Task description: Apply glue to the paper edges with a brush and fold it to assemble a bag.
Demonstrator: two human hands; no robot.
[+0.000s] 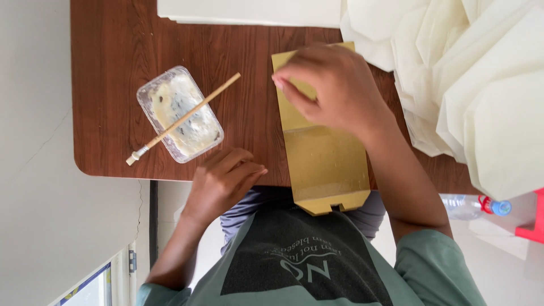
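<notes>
Fingers of the right hand (334, 90) press flat on the upper part of a mustard-yellow paper bag (326, 164), fingertips bunched near its left edge; the hand bears down on the paper rather than closing around it. This flat, folded bag lies lengthwise on the dark brown wood-grain table (113, 56), with its notched end hanging past the table's near edge, over the person's grey-green shirt (306, 266).

The left hand (224, 178) rests at the table's near edge, just left of the bag, fingers loosely curled and pointing toward it. It holds nothing, and whether its fingertips touch the paper cannot be told.

Just beyond the left hand sits a clear rectangular plastic tub (180, 113) smeared with whitish paste, set at a slant on the table. A thin wooden-handled brush (181, 120) lies diagonally across the tub's rim, its pale bristle end jutting past the tub toward the table's near left corner.

At the table's far edge lies a stack of flat white sheets (249, 11). To the right, a heap of cream folded paper pieces (481, 85) fans out over that side of the table, close behind the right wrist. Lower right, off the table, lies a clear plastic bottle with a blue cap (473, 205), beside a red object (532, 221) at the frame's edge.
</notes>
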